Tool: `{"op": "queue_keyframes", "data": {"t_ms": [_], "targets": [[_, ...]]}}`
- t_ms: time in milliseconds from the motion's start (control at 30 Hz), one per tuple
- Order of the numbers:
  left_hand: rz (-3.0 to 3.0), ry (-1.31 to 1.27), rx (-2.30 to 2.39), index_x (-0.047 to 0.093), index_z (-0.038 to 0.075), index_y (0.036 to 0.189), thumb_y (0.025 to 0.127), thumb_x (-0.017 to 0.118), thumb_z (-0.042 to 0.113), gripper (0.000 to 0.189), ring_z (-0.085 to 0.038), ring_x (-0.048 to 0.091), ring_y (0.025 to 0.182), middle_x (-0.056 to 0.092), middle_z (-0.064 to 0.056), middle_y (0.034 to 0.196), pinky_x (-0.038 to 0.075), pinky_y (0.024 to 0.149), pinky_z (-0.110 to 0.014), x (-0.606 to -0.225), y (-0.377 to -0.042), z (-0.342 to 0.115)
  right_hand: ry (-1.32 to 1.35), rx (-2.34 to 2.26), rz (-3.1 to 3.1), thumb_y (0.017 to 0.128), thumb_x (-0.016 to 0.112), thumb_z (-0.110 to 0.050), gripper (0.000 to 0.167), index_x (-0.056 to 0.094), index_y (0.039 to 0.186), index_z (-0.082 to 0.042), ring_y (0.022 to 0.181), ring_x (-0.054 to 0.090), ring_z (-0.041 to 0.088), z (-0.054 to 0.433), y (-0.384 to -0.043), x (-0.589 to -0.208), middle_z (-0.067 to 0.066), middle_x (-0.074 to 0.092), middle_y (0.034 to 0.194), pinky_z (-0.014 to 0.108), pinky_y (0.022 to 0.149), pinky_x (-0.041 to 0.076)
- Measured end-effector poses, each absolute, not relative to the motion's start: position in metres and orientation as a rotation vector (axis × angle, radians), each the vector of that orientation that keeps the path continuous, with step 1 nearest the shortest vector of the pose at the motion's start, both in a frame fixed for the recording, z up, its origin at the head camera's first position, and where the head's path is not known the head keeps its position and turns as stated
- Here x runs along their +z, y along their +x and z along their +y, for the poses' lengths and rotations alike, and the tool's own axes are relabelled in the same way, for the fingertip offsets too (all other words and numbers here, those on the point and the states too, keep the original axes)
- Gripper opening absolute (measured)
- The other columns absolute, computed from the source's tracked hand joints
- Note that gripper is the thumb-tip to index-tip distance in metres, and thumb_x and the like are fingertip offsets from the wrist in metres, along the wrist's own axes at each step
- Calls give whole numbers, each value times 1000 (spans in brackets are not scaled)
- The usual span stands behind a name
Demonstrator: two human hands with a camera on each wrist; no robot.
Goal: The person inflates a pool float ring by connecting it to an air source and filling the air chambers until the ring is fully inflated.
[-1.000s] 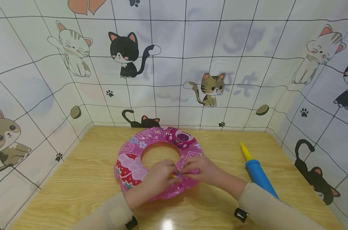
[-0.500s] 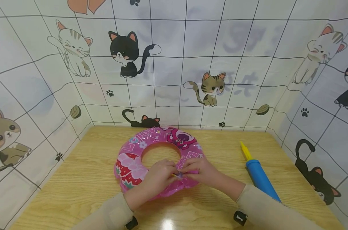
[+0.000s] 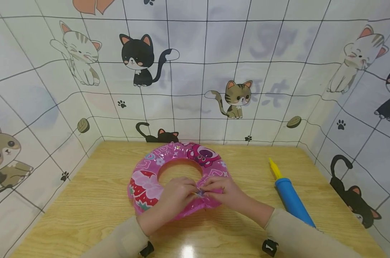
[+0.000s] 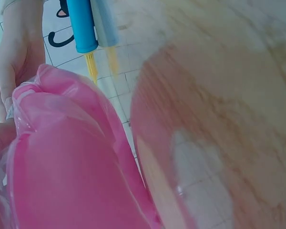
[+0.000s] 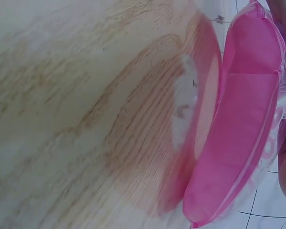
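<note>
A pink inflatable swim ring (image 3: 165,153), printed with strawberries and a cartoon bear, stands on the table with its near side lifted slightly. My left hand (image 3: 177,196) pinches the near side of the ring from the left. From the right, my right hand (image 3: 226,193) pinches the same stretch with thumb and fingers. Between the fingertips is a small clear, bluish bit (image 3: 200,193), too small to make out. In the left wrist view the pink underside (image 4: 76,157) bulges, with clear film creased at the fingers. The right wrist view shows the ring's underside (image 5: 243,114) above the table.
A blue hand pump (image 3: 293,200) with a yellow nozzle lies on the wooden table (image 3: 95,186) to the right, partly behind the right sleeve. Cat-printed cloth walls (image 3: 188,71) enclose the table at the back and both sides.
Both hands keep hold of the ring, with small finger shifts at the pinched spot. The ring's near edge has risen a little. The pump stays where it was.
</note>
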State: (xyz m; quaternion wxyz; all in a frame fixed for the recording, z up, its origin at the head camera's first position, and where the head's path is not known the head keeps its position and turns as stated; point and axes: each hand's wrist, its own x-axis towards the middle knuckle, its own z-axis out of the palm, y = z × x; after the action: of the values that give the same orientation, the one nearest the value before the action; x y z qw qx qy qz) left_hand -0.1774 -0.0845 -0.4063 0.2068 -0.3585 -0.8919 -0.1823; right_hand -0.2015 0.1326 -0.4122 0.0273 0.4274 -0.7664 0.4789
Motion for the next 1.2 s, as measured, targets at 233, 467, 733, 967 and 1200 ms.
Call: {"op": "queue_keyframes", "data": {"t_ms": [233, 467, 733, 967, 1200], "targets": [[-2466, -995, -537, 79, 16, 91, 82, 80, 26, 14, -12, 64, 89, 70, 6, 90, 51, 86, -31, -406, -177, -85, 1121, 1534, -2391, 84, 74, -2, 12, 75, 95, 2, 97, 66, 16, 133, -197, -414, 9, 72, 99, 29, 84, 54], [-2414, -983, -547, 79, 15, 91, 79, 82, 24, 15, -14, 64, 89, 70, 5, 90, 52, 85, -32, -402, -176, -86, 1122, 1604, -2304, 82, 75, 1, 11, 76, 92, 1, 95, 68, 16, 130, -197, -412, 7, 73, 96, 29, 83, 54], [-2399, -983, -536, 79, 15, 91, 78, 83, 22, 15, -13, 62, 89, 71, 6, 91, 51, 85, -30, -402, -177, -90, 1236, 1696, -2221, 84, 72, 5, 12, 74, 95, 6, 99, 65, 19, 127, -200, -415, 12, 71, 99, 30, 84, 55], [-2405, -1016, -573, 79, 15, 91, 78, 83, 18, 14, -13, 61, 90, 70, 6, 89, 51, 84, -30, -397, -177, -92, 1315, 1684, -2185, 82, 68, 13, 13, 73, 94, 9, 100, 64, 24, 127, -200, -416, 17, 69, 100, 29, 84, 54], [-2422, -1109, -514, 79, 19, 88, 79, 83, 22, 10, -11, 60, 86, 69, 9, 84, 50, 82, -28, -398, -179, -93, 1446, 1488, -2213, 82, 74, 5, 12, 76, 93, 1, 101, 64, 26, 129, -196, -413, 9, 70, 101, 32, 87, 54]]}}
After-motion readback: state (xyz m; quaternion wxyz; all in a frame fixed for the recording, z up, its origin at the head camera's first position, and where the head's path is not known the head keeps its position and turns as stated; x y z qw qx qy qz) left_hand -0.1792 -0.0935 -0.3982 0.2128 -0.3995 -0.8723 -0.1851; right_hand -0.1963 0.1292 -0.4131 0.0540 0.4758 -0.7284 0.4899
